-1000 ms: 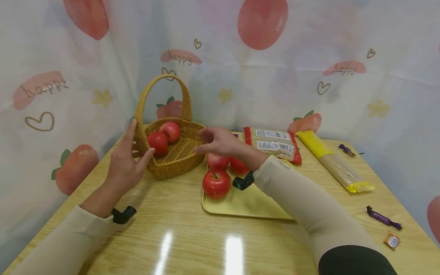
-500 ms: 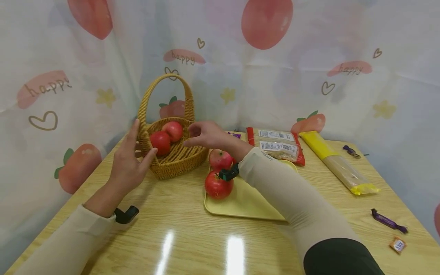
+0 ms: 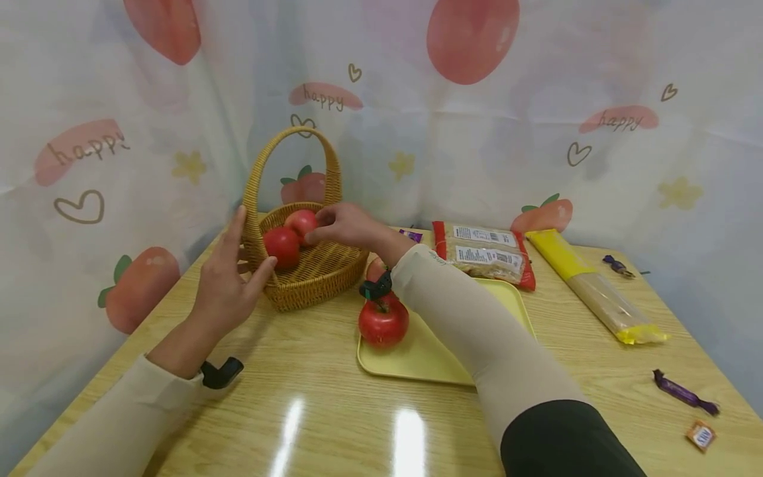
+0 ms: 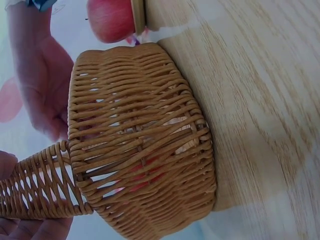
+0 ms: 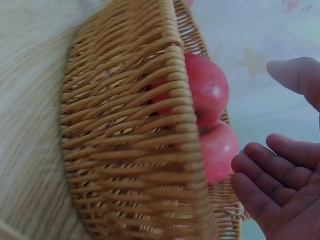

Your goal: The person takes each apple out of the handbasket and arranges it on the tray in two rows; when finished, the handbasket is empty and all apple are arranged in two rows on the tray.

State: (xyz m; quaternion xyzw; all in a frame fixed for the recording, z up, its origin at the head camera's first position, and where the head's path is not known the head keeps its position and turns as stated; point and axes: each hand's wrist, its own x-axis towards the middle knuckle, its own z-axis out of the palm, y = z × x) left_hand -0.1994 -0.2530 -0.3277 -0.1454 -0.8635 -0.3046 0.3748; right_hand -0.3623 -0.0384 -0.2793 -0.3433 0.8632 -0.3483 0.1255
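Observation:
A woven basket [image 3: 316,291] with a tall hoop handle [image 3: 253,192] stands at the back left. Two apples lie inside: a deep red apple [image 3: 281,248] and a paler pink apple [image 3: 300,222] behind it. My left hand [image 3: 223,285] holds the handle near its base; the left wrist view has thumb and fingers on opposite edges of the handle [image 4: 37,185]. Over the basket reaches my right hand [image 3: 348,225], fingertips right by the pink apple. In the right wrist view its fingers [image 5: 260,195] are loosely bent, thumb apart, beside the pink apple [image 5: 220,152].
A yellow tray [image 3: 417,364] in the middle bears a red apple [image 3: 383,324] and another partly hidden by the right wrist. Behind it lies a red-edged noodle packet [image 3: 485,255]. Further right are a yellow-ended packet [image 3: 596,291], purple candies [image 3: 685,392] and an orange sweet [image 3: 701,436].
My right hand has moved left, from beside the basket's right rim above the tray to over the basket by the apples. The left hand stays at the handle.

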